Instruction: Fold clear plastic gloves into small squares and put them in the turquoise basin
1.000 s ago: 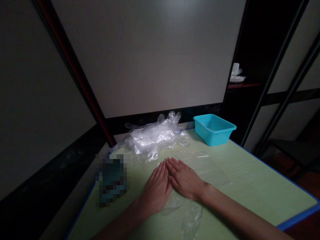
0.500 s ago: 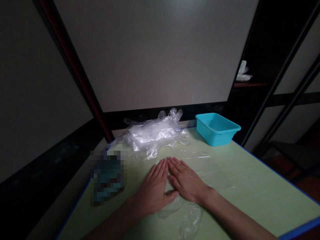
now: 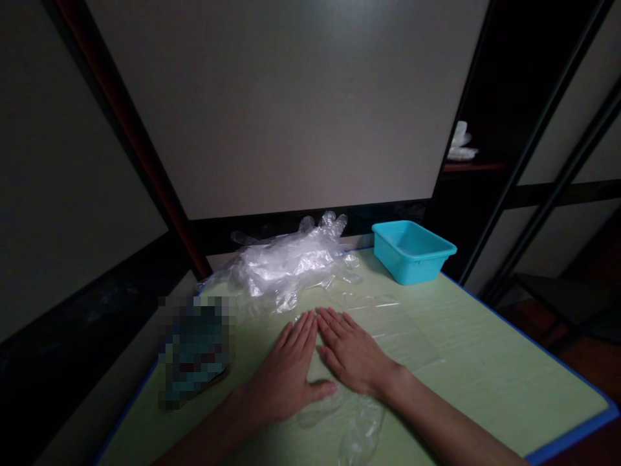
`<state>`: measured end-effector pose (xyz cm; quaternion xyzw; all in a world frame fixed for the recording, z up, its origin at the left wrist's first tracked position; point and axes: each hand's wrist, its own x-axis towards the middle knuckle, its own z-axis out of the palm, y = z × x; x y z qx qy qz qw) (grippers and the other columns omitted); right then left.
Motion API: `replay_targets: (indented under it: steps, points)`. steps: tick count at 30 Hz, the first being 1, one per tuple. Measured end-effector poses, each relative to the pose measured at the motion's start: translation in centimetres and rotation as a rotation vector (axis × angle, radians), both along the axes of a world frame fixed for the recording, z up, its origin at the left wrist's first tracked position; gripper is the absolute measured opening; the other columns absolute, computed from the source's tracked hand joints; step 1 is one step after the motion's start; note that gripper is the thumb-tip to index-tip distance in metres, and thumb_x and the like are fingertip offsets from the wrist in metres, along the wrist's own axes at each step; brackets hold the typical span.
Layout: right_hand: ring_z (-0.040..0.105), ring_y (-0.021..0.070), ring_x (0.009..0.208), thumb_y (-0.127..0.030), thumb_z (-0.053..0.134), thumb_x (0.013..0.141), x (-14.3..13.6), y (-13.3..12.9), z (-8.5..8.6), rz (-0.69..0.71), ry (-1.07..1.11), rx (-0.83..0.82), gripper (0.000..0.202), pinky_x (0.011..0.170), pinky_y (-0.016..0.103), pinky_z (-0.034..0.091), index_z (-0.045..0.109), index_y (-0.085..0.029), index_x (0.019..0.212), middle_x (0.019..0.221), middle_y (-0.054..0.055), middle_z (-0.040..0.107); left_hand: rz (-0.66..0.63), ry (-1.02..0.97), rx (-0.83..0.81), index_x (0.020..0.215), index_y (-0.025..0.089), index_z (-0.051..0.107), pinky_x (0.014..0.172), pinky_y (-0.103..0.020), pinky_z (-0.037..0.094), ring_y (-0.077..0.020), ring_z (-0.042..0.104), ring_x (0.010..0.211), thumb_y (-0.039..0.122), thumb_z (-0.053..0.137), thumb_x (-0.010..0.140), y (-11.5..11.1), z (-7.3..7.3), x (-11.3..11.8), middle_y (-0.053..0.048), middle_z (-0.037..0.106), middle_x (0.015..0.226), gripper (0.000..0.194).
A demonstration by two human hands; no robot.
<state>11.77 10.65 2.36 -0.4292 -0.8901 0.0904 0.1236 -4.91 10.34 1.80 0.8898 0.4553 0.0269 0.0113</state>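
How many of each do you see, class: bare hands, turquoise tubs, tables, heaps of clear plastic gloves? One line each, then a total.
Bare hands: 2 (left hand, right hand)
Turquoise tub: 1
Table: 1
Heap of clear plastic gloves: 1
Total: 5
Uncounted: loose clear plastic by the hands; its pieces blend together.

The left hand (image 3: pixel 287 375) and right hand (image 3: pixel 353 355) lie flat on clear plastic (image 3: pixel 398 327) atop a green table (image 3: pixel 499 382).

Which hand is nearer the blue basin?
Right: the right hand lies palm-down, left of the basin and closer to the camera; the left hand lies farther left.
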Motion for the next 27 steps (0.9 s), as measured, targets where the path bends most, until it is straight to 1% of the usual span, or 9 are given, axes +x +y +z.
replay_targets:
  steps: [8, 12, 16, 20, 23, 27]
  points:
    - [0.013, 0.0217, 0.13, -0.034, 0.026, 0.089, 0.0, -0.1, -0.2, 0.02, -0.008, -0.011, 0.054, 0.105, 0.04, 0.014, 0.02, -0.006, 0.135, 0.141, 0.013, 0.018, -0.032, 0.072, -0.09, 0.135, 0.003, 0.013, 0.104, -0.042, 0.012, -0.0291, 0.004, 0.13, 0.072, 0.044, 0.061, 0.1, 0.5, -0.6, -0.019, 0.007, 0.141, 0.106]
    - [0.014, 0.0225, 0.129, -0.035, 0.026, 0.089, 0.1, -0.1, -0.2, 0.017, -0.008, -0.011, 0.055, 0.105, 0.04, 0.014, 0.02, -0.006, 0.135, 0.141, 0.013, 0.017, -0.061, 0.062, -0.128, 0.136, 0.005, 0.01, 0.104, -0.043, 0.013, -0.0305, 0.005, 0.129, 0.078, 0.042, 0.055, 0.1, 0.8, -0.9, -0.02, 0.007, 0.141, 0.114]
    - [0.013, 0.0218, 0.13, -0.036, 0.026, 0.089, 0.1, -0.1, -0.3, 0.019, -0.012, -0.009, 0.055, 0.105, 0.04, 0.015, 0.021, -0.008, 0.136, 0.141, 0.012, 0.016, -0.037, 0.068, -0.182, 0.136, 0.007, 0.01, 0.103, -0.045, 0.012, -0.0322, 0.004, 0.129, 0.08, 0.043, 0.05, 0.0, 0.8, -0.9, -0.021, 0.005, 0.14, 0.118]
    - [0.013, 0.0223, 0.129, -0.037, 0.026, 0.089, 0.1, 0.0, -0.4, 0.022, -0.008, -0.006, 0.055, 0.105, 0.04, 0.015, 0.02, -0.009, 0.136, 0.141, 0.012, 0.016, -0.046, 0.047, -0.177, 0.136, 0.007, 0.008, 0.102, -0.047, 0.012, -0.034, 0.0, 0.129, 0.083, 0.041, 0.047, 0.0, 0.7, -1.0, -0.021, 0.003, 0.141, 0.121]
    - [0.013, 0.0226, 0.129, -0.038, 0.026, 0.089, 0.3, 0.0, -0.5, 0.025, -0.004, -0.012, 0.055, 0.105, 0.04, 0.015, 0.019, -0.01, 0.136, 0.142, 0.011, 0.016, -0.04, 0.068, -0.187, 0.136, 0.004, 0.007, 0.103, -0.047, 0.011, -0.0345, -0.001, 0.129, 0.084, 0.041, 0.045, 0.0, 0.8, -1.0, -0.02, 0.001, 0.141, 0.125]
    - [0.011, 0.0223, 0.13, -0.039, 0.026, 0.089, 1.0, 0.2, -0.5, 0.004, -0.024, -0.018, 0.056, 0.105, 0.04, 0.014, 0.02, -0.009, 0.136, 0.142, 0.011, 0.015, -0.04, 0.079, -0.194, 0.136, 0.004, 0.01, 0.102, -0.047, 0.011, -0.035, -0.001, 0.128, 0.084, 0.04, 0.045, 0.0, 1.2, -1.0, -0.02, 0.003, 0.141, 0.124]
